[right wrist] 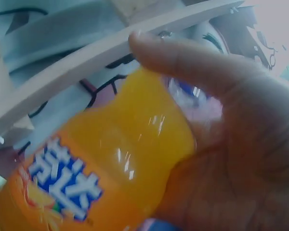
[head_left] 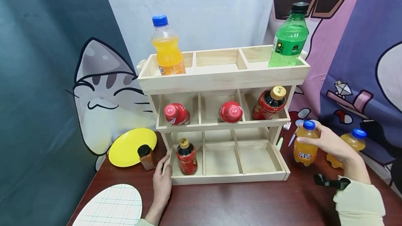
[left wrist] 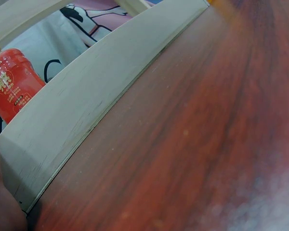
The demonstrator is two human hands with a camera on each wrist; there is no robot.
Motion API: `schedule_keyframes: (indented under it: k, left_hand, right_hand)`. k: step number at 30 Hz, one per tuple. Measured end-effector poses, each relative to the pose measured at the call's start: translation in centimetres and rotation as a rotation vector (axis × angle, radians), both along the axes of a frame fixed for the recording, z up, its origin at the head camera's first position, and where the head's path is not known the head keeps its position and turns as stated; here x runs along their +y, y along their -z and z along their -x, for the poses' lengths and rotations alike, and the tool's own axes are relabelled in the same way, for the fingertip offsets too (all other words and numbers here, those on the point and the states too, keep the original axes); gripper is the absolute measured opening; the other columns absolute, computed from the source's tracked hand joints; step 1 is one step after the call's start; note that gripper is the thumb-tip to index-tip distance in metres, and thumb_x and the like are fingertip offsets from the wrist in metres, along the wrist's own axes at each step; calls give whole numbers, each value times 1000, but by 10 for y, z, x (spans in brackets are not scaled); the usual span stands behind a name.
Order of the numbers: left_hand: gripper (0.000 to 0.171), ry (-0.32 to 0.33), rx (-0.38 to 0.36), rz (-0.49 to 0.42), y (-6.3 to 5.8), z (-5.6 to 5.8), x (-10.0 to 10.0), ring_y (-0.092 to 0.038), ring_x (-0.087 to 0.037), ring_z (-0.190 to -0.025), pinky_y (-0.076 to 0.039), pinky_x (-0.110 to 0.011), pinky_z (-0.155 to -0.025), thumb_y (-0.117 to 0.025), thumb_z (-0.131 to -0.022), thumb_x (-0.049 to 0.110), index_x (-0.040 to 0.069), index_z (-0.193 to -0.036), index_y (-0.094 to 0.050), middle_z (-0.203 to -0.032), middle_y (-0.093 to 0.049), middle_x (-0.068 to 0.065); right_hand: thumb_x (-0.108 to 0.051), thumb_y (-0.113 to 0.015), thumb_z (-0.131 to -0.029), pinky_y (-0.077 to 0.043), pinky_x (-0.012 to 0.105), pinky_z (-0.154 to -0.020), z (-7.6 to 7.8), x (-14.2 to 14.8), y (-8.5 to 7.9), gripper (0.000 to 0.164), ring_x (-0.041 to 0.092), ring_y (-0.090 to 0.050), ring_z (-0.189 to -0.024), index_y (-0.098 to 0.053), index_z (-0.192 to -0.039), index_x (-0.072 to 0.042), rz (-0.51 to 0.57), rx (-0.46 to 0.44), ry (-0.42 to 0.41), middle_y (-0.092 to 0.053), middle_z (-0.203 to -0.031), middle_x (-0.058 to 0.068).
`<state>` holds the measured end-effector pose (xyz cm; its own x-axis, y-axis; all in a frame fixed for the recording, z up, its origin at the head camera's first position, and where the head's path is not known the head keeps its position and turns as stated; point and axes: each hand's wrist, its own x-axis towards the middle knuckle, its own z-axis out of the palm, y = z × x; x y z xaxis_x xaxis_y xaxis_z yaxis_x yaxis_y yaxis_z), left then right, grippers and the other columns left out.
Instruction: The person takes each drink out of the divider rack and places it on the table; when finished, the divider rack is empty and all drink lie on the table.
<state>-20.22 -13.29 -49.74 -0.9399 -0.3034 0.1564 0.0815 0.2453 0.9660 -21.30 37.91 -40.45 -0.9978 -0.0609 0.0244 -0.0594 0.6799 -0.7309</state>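
My right hand (head_left: 329, 142) grips an orange soda bottle (head_left: 304, 152) with a blue cap, at the right of the wooden rack. In the right wrist view the thumb lies across the upper part of the orange soda bottle (right wrist: 111, 159), whose label faces the camera. My left hand (head_left: 163, 182) rests against the left side of the three-tier wooden rack (head_left: 226, 180), at its bottom tier. Close by it, a red-labelled bottle with a gold cap (head_left: 187, 159) stands in the bottom left compartment. A second orange soda bottle (head_left: 351, 144) is behind my right wrist.
The top tier holds an orange soda bottle (head_left: 169, 51) and a green bottle (head_left: 289, 37). Two red-capped bottles and a gold-capped bottle (head_left: 268, 104) occupy the middle tier. A yellow plate (head_left: 125, 147), a black-lidded jar (head_left: 147, 158) and a white checked plate (head_left: 110, 205) are at left.
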Motion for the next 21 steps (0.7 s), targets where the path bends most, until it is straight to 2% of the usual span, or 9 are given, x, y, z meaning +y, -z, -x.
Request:
schedule_keyframes:
  k: [3,5,8,11,15,17,21]
  left_hand:
    - [31,-2,1,2,1,0,1,-39,-14,-122,-31,-35,-95,-47,-91,11,12,-122,-53,-130,-50,-3]
    - [31,-4,-2,3,1,1,1,-40,-14,-122,-32,-34,-94,-47,-91,11,12,-122,-53,-129,-50,-3]
    - [31,-7,2,3,1,2,1,-40,-14,-121,-32,-33,-94,-48,-91,11,12,-122,-53,-129,-50,-3]
    - [31,-9,8,8,10,6,-4,-40,-13,-121,-31,-34,-94,-48,-91,14,16,-122,-53,-129,-50,-1]
    - [31,-12,10,17,11,6,-5,-40,-15,-121,-31,-35,-94,-48,-91,14,17,-121,-54,-130,-50,-1]
    - [31,-10,9,16,3,1,-2,-40,-17,-122,-30,-36,-95,-48,-91,11,13,-122,-53,-130,-50,-4]
    - [32,-4,12,16,1,-1,0,-38,-18,-123,-30,-39,-97,-47,-91,11,12,-122,-52,-131,-49,-6]
  right_hand:
    - [-41,-57,-85,-44,52,-81,1,6,1,75,28,-51,-103,-20,-140,-6,-11,-37,64,-46,-123,23]
    - [-45,-55,-84,-40,59,-81,2,10,1,83,41,-44,-107,-13,-142,-2,-10,-60,105,-40,-127,30]
    - [-48,-54,-84,-34,65,-82,3,15,2,90,51,-34,-114,-4,-142,1,1,-86,151,-30,-132,36]
    - [-50,-54,-83,-32,66,-83,5,18,3,96,54,-30,-115,1,-141,3,-18,-103,177,-24,-133,39]
    - [-53,-55,-81,-34,66,-81,6,20,5,103,55,-30,-111,3,-138,10,-69,-130,192,-21,-132,42]
    - [-52,-56,-81,-35,65,-80,6,21,6,104,54,-32,-109,2,-137,13,-86,-132,189,-22,-130,42]
    - [-50,-58,-80,-34,65,-81,6,23,8,101,52,-34,-106,-4,-135,15,-88,-114,192,-24,-127,41]
